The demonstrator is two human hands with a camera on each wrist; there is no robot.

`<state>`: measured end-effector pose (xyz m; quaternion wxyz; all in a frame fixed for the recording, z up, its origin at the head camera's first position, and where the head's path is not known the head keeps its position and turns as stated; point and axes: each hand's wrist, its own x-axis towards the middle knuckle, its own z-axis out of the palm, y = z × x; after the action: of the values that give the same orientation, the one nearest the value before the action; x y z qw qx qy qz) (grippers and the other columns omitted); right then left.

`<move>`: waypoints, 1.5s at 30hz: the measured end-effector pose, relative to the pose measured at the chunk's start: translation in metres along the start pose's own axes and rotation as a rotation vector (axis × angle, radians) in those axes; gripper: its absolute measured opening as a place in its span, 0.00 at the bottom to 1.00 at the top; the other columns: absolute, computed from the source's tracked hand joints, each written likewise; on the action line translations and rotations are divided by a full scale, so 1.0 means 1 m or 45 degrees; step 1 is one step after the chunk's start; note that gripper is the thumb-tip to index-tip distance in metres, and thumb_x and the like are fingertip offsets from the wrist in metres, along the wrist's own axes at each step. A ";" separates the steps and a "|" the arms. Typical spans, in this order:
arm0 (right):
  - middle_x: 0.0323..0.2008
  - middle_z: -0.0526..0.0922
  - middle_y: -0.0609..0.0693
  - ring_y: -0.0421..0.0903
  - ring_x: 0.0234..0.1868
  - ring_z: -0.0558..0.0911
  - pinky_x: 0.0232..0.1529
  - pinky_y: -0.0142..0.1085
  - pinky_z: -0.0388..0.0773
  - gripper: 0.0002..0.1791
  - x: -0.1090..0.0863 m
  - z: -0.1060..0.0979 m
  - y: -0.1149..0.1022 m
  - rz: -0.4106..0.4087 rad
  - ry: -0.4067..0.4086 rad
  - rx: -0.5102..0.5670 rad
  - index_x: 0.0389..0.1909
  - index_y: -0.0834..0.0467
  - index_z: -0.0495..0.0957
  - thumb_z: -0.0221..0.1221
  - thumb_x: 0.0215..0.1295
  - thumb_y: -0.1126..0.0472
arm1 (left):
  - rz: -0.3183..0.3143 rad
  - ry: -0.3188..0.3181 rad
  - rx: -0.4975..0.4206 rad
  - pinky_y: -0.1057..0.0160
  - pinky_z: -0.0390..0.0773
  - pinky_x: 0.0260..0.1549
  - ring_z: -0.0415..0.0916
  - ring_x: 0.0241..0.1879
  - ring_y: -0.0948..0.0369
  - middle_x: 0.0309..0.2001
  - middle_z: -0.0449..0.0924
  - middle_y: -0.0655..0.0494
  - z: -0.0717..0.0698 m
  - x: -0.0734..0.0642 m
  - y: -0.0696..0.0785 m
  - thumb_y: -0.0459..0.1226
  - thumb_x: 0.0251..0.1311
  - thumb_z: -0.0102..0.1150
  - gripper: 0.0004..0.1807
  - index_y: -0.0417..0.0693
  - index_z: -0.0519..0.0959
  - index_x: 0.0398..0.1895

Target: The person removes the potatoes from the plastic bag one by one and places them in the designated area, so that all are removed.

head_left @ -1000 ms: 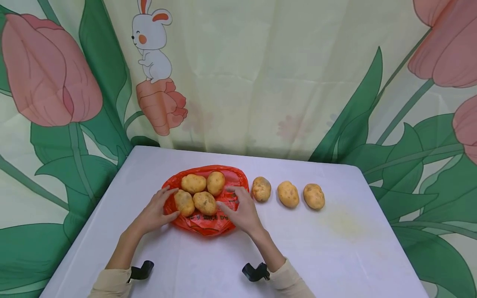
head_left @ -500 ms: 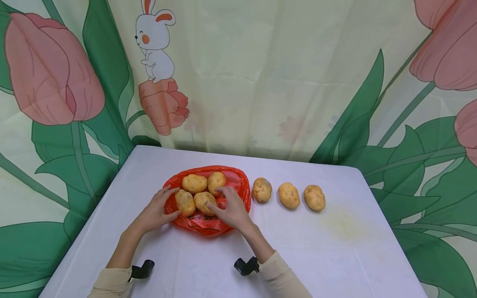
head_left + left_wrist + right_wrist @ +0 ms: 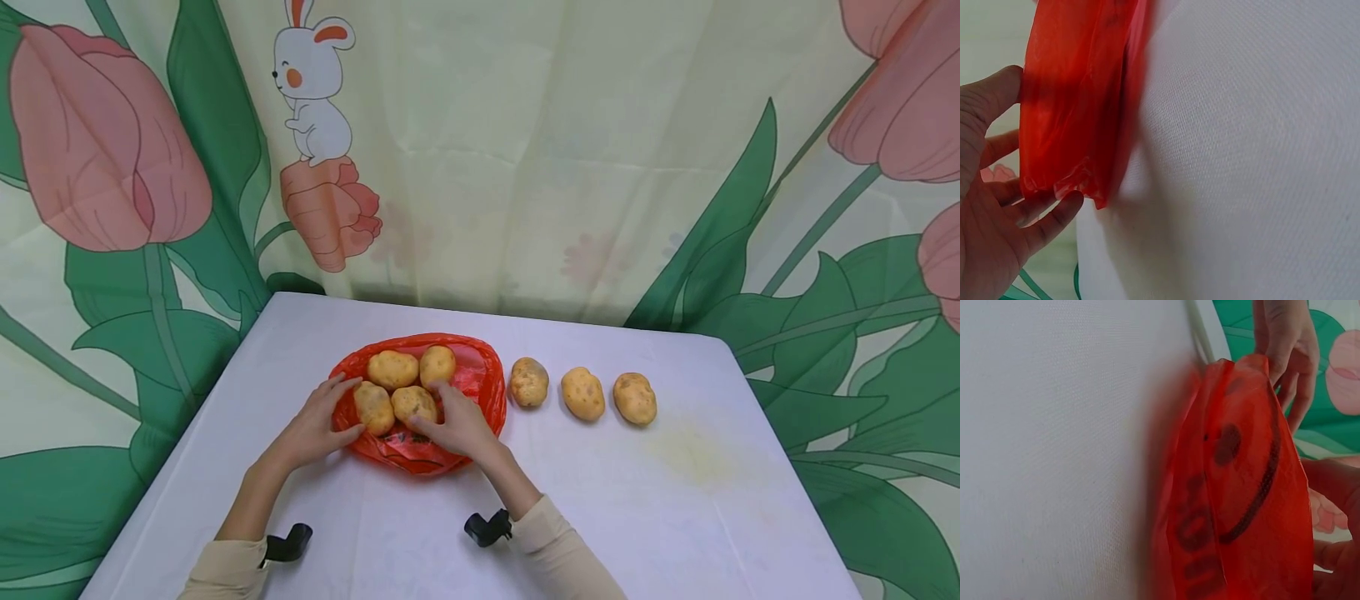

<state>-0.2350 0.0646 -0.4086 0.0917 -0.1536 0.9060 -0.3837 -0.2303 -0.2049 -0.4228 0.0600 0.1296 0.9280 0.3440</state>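
Observation:
A red plastic bag (image 3: pixel 480 367) with its rim spread wide lies on the table, with several potatoes inside. My left hand (image 3: pixel 318 421) rests over the bag's left rim, thumb and fingers spread beside the left potato (image 3: pixel 375 407). In the left wrist view its little finger lies outside the red film while other fingertips pass behind the rim. My right hand (image 3: pixel 457 425) reaches over the bag's right side, thumb and fingers around the front right potato (image 3: pixel 412 404). Two more potatoes, one oblong (image 3: pixel 392 369) and one rounder (image 3: pixel 437 365), lie behind. The right wrist view hides the right fingertips behind the bag.
Three potatoes stand in a row right of the bag: the nearest (image 3: pixel 529 382), a middle one (image 3: pixel 582 393) and the far right one (image 3: pixel 635 399). They lie on a white-covered table (image 3: pixel 675 517). A printed curtain (image 3: pixel 525 167) hangs behind it.
My right hand has moved left from the bag's right side, and its thumb and fingers have closed around the front right potato. The left hand has stayed on the left rim.

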 end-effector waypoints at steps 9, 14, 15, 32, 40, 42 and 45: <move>0.52 0.79 0.51 0.48 0.50 0.78 0.51 0.43 0.81 0.36 0.001 0.002 0.002 0.004 -0.017 -0.040 0.67 0.56 0.69 0.66 0.65 0.42 | 0.012 0.006 -0.002 0.24 0.61 0.63 0.48 0.74 0.30 0.76 0.52 0.30 0.000 0.000 0.000 0.40 0.61 0.70 0.43 0.43 0.61 0.76; 0.49 0.77 0.50 0.46 0.48 0.76 0.50 0.42 0.80 0.38 0.001 0.002 0.002 -0.004 -0.034 -0.070 0.66 0.55 0.70 0.69 0.61 0.40 | 0.023 0.011 0.004 0.24 0.59 0.65 0.48 0.74 0.30 0.76 0.52 0.29 -0.001 0.000 0.000 0.40 0.61 0.70 0.42 0.42 0.61 0.76; 0.49 0.76 0.50 0.46 0.49 0.76 0.51 0.42 0.80 0.38 0.000 0.001 0.002 -0.002 -0.037 -0.069 0.66 0.54 0.70 0.69 0.61 0.40 | 0.026 0.011 0.006 0.24 0.58 0.65 0.49 0.74 0.30 0.76 0.52 0.29 -0.001 0.000 0.000 0.40 0.61 0.70 0.42 0.42 0.61 0.76; 0.57 0.80 0.50 0.50 0.56 0.79 0.58 0.49 0.81 0.41 -0.002 0.012 0.002 0.039 0.020 0.028 0.66 0.56 0.71 0.71 0.57 0.39 | -0.029 -0.014 -0.008 0.24 0.61 0.63 0.47 0.75 0.31 0.77 0.51 0.30 0.002 -0.002 -0.001 0.42 0.61 0.70 0.43 0.44 0.60 0.77; 0.49 0.80 0.47 0.44 0.47 0.78 0.45 0.37 0.81 0.42 -0.011 0.008 0.004 0.008 0.143 0.126 0.64 0.54 0.71 0.71 0.55 0.35 | -0.043 -0.010 -0.007 0.24 0.62 0.62 0.48 0.75 0.31 0.76 0.51 0.30 0.003 -0.001 -0.001 0.41 0.61 0.70 0.43 0.44 0.60 0.77; 0.51 0.79 0.46 0.44 0.48 0.78 0.45 0.38 0.81 0.43 -0.017 0.004 0.002 0.001 0.165 0.160 0.65 0.53 0.70 0.70 0.55 0.34 | -0.046 -0.008 -0.004 0.25 0.63 0.62 0.48 0.75 0.32 0.76 0.51 0.30 0.003 -0.001 0.000 0.41 0.61 0.70 0.43 0.44 0.60 0.77; 0.54 0.79 0.46 0.44 0.49 0.79 0.46 0.39 0.81 0.44 -0.028 -0.003 -0.002 -0.004 0.204 0.191 0.67 0.52 0.70 0.70 0.54 0.33 | -0.041 -0.008 -0.006 0.25 0.63 0.62 0.49 0.75 0.32 0.76 0.52 0.30 0.003 -0.001 0.000 0.42 0.61 0.70 0.43 0.44 0.61 0.77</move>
<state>-0.2097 0.0750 -0.4041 0.0296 -0.1165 0.8790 -0.4615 -0.2291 -0.2030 -0.4245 0.0689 0.1155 0.9290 0.3447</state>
